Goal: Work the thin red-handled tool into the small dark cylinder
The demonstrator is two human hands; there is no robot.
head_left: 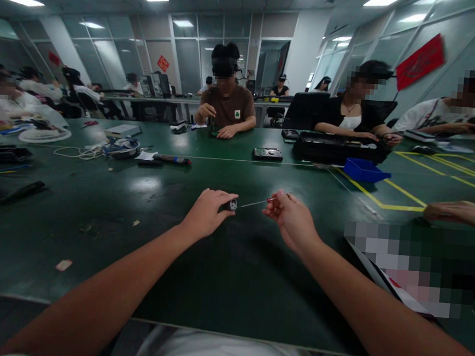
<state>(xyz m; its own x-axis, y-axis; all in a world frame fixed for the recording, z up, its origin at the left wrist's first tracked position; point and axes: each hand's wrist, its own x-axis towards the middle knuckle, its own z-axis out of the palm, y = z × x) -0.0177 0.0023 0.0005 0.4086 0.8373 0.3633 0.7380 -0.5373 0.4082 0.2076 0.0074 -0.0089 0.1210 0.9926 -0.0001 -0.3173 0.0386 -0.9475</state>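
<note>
Between the thumb and fingers of my left hand [202,213] is a small dark cylindrical part [232,205], its round end turned to the right. My right hand [294,220] grips a thin screwdriver [253,204] by its reddish handle, which the fingers mostly cover. The metal shaft points left at the cylinder's end; the tip is close to it, and I cannot tell whether they touch. Both hands are over the green table [230,276], in front of my body.
A hard drive [268,154] lies ahead, near a blue tray [365,170] and a black casing [340,149]. An electric screwdriver [173,160] and cables [120,148] lie at the left. A co-worker's hand [457,213] rests at the right; another person [226,106] sits opposite.
</note>
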